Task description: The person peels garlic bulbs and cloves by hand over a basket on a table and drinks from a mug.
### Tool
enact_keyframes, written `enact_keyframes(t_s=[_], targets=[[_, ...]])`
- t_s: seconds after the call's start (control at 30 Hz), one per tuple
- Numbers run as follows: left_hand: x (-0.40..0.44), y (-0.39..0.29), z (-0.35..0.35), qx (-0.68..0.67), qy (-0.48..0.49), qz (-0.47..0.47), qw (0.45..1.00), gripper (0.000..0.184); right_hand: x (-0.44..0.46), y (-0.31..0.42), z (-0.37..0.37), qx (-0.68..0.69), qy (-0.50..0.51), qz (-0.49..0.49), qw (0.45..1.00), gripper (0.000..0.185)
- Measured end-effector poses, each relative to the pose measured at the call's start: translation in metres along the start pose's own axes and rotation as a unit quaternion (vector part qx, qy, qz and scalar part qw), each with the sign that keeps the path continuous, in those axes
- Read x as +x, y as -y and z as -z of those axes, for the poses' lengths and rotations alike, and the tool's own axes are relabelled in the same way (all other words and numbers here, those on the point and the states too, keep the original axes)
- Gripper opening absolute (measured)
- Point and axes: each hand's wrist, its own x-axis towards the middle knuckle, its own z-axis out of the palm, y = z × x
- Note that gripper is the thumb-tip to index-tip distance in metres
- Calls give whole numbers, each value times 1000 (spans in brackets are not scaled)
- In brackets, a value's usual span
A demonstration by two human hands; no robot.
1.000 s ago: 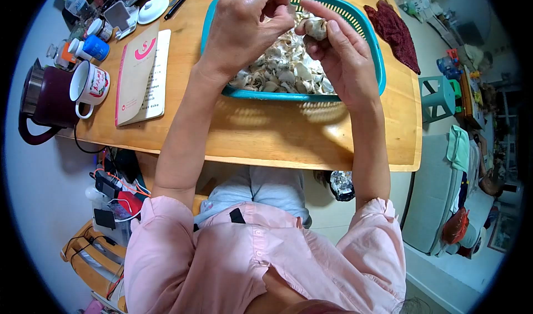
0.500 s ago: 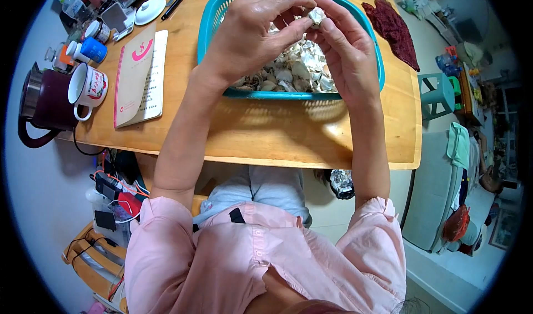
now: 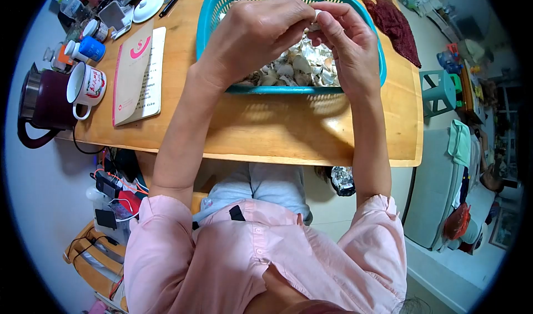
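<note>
Over a teal plastic basket point(image 3: 277, 89), both hands meet at the fingertips around a small whitish garlic clove point(image 3: 315, 25), mostly covered by fingers. My right hand point(image 3: 355, 44) pinches it between thumb and fingers. From the other side, my left hand point(image 3: 264, 33) has its fingers closed against the same clove; its back faces me and hides the fingertips in part. Below them, garlic and loose papery skins point(image 3: 302, 64) fill the basket.
On the wooden table point(image 3: 266, 128) to the left lie a booklet point(image 3: 130, 83), an enamel mug point(image 3: 91, 86), a dark kettle point(image 3: 47, 103), a blue-labelled bottle point(image 3: 91, 48) and a white lid point(image 3: 147, 8). A dark red cloth point(image 3: 394, 31) drapes at the right edge, near a green stool point(image 3: 438, 94).
My left hand has rolled over and its fingers have closed in at the garlic clove, which shows less now. The right hand stays nearly in place, and the view has shifted slightly.
</note>
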Motion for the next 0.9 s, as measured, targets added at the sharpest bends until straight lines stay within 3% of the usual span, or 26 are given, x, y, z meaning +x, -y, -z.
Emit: enact_keyframes(t_s=[0.13, 0.2, 0.43, 0.53, 0.63, 0.7, 0.77, 0.9], targets=[[2, -6, -3, -18, -2, -16, 1000, 25, 0, -1, 0, -17, 23, 9, 1000, 26], [2, -6, -5, -18, -16, 12, 1000, 14, 0, -3, 0, -12, 28, 10, 999, 27], [0, 0, 1, -20, -20, 52, 998, 19, -1, -2, -2, 29, 56, -22, 998, 25], [8, -17, 14, 26, 8, 196, 980, 14, -2, 2, -7, 72, 39, -37, 996, 25], [1, 6, 3, 43, -62, 148, 986, 12, -1, 3, -6, 95, 6, -39, 995, 25], [2, -1, 0, -8, -73, 168, 983, 16, 0, 1, -3, 105, -4, -35, 994, 25], [3, -7, 1, -153, -1, 224, 962, 16, 1, -1, -1, 122, -3, -27, 992, 25], [0, -7, 0, -184, 48, 246, 950, 16, 2, -4, 2, 33, 15, -2, 999, 24]])
